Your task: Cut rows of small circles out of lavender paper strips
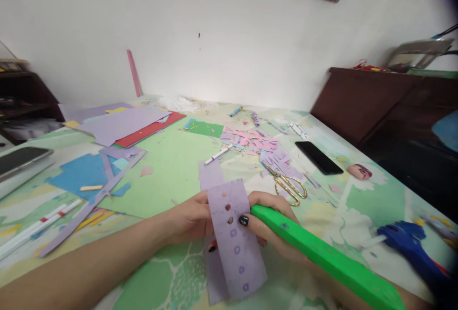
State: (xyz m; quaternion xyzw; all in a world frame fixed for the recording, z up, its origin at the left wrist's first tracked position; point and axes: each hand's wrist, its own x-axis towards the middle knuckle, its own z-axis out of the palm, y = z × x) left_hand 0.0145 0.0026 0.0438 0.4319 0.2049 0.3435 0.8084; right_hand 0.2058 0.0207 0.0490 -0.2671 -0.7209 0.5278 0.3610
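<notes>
A folded strip of lilac paper stands over the table in front of me, with a row of small drawn rings down its face. Near its top, several of the marks look like cut or dark holes. My left hand grips the strip from the left, its fingers partly hidden behind the paper. In my right hand lies a long bright green bar-shaped tool, held under the thumb. That thumb presses at the strip's right edge beside the holes. The working tip of the tool is hidden.
Gold-handled scissors, paper scraps and a black phone lie beyond my right hand. A blue glue gun sits at right. Leftward are a light green sheet, blue paper and white sticks.
</notes>
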